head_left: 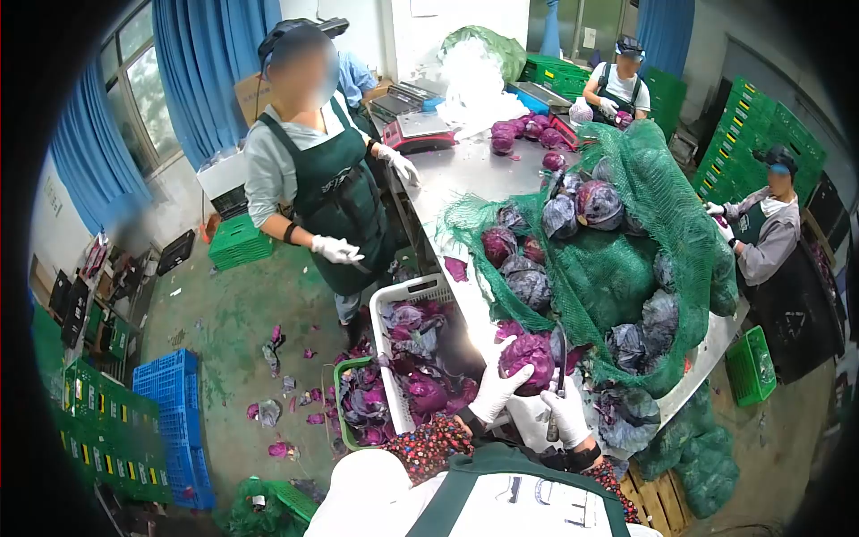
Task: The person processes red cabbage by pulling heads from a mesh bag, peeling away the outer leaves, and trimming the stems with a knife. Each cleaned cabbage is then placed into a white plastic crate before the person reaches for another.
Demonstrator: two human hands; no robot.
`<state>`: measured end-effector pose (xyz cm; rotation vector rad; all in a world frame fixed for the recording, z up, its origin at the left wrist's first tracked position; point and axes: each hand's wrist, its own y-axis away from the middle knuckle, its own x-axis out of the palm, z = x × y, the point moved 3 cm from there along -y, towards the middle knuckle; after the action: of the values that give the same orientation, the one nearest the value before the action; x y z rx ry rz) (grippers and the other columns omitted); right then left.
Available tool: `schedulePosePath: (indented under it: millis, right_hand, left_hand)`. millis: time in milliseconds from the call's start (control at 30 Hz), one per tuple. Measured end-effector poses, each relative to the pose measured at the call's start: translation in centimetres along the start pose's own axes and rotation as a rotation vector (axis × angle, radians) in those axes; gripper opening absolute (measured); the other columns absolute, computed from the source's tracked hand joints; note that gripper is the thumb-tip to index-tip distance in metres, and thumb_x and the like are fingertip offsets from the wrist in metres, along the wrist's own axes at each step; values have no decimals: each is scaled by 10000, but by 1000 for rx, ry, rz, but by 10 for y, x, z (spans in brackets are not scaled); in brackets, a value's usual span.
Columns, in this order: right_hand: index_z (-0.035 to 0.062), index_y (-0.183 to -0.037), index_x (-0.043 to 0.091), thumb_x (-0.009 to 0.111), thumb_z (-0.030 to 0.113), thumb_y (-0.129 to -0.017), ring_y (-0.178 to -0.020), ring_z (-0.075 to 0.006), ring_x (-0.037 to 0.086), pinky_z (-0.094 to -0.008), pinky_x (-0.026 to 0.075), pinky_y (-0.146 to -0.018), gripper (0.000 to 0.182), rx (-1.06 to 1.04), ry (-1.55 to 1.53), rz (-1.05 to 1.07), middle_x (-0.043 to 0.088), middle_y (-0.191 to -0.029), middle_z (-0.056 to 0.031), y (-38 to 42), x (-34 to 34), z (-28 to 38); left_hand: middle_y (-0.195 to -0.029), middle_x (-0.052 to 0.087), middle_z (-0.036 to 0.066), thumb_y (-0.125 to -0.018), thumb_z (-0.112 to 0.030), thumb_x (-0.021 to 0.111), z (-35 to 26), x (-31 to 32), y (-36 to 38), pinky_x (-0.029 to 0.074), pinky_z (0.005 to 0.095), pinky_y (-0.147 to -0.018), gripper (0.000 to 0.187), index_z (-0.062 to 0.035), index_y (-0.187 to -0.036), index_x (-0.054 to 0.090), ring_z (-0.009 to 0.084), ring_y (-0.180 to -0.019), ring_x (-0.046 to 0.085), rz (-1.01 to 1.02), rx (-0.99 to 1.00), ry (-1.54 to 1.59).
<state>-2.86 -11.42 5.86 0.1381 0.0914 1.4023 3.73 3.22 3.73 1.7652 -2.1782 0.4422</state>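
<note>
My left hand (497,390), in a white glove, grips a red cabbage (530,356) at the near edge of the steel table (465,179). My right hand (567,413), also gloved, holds a knife (560,380) with its blade pointing up beside that cabbage. Just behind them a green net sack (644,268) lies open on the table, with several red cabbages spilling out of it.
A white crate (390,309) and a green basket (344,376) of purple leaf trimmings stand at the table's left, on a floor littered with scraps. A person in a green apron (335,192) stands beyond the crate. Two more people work at the far and right sides. Blue crates (170,394) are stacked at left.
</note>
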Motion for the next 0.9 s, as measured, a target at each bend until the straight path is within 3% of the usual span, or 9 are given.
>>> schedulePosePath:
  millis: [33, 100, 200, 333, 467, 567, 733, 833, 900]
  right_hand:
    - [66, -1147, 510, 629, 64, -835, -676, -83, 500, -229, 463, -607, 333, -2, 37, 11, 505, -900, 23, 1, 1, 3]
    - [57, -1074, 534, 625, 45, -820, -658, -83, 499, -237, 457, -664, 271, 109, 103, 13, 513, -854, 20, 2, 2, 1]
    - [43, -1014, 555, 598, 41, -824, -670, -89, 535, -238, 469, -672, 194, 93, 195, 28, 568, -806, 5, 7, 8, 18]
    - [28, -1028, 587, 559, 102, -879, -741, -107, 594, -233, 458, -669, 169, 55, -100, 109, 669, -838, -45, -5, -9, -22]
    - [51, -1086, 611, 600, 179, -925, -746, -77, 572, -217, 441, -710, 205, 108, -242, 37, 640, -858, 4, -3, -9, -19]
    - [64, -1110, 607, 612, 183, -924, -746, -69, 563, -214, 439, -680, 222, 109, -265, 15, 623, -865, 15, -1, -13, -18]
    - [55, -1058, 590, 622, 180, -916, -623, -62, 552, -213, 446, -568, 192, 151, -280, 25, 598, -755, 18, 5, -15, -6]
    - [50, -972, 593, 625, 172, -901, -548, -74, 558, -214, 450, -516, 145, 58, -240, 53, 607, -713, 2, 6, -18, -1]
    - [46, -921, 596, 633, 134, -886, -607, -83, 590, -216, 457, -556, 101, 113, -23, 199, 638, -732, -16, 15, -16, 16]
  left_hand:
    - [-1348, 461, 138, -817, -158, 755, 1, 0, 2, 360, 361, -1082, 757, -10, -1424, 328, 219, -1245, 464, 5, -39, 47]
    - [-1345, 473, 129, -816, -147, 753, 4, -1, 5, 372, 362, -1075, 747, -14, -1419, 334, 209, -1234, 477, 27, -60, 108]
    - [-1341, 484, 121, -818, -140, 750, 0, 2, 12, 381, 361, -1070, 733, -12, -1413, 340, 205, -1227, 485, 49, -83, 154]
    - [-1324, 502, 112, -824, -138, 743, -1, 3, 11, 391, 359, -1060, 714, -15, -1406, 349, 200, -1212, 498, 59, -118, 200]
    - [-1304, 516, 107, -844, -179, 726, -3, 0, 9, 399, 358, -1050, 679, -14, -1393, 362, 197, -1195, 507, 29, -54, 58]
    - [-1305, 513, 106, -859, -211, 712, -4, 3, 9, 395, 356, -1049, 660, -19, -1389, 369, 199, -1203, 498, 52, -82, 103]
    - [-1311, 509, 97, -887, -262, 678, 15, -2, 8, 407, 354, -1037, 629, -36, -1391, 377, 197, -1197, 502, 91, -165, 209]
    - [-1310, 510, 92, -907, -303, 651, 19, -4, 7, 420, 354, -1027, 606, -51, -1388, 382, 196, -1190, 510, 68, -241, 321]
    - [-1308, 511, 90, -917, -323, 637, 21, -5, 3, 424, 354, -1024, 596, -58, -1387, 383, 195, -1188, 513, 48, -253, 377]
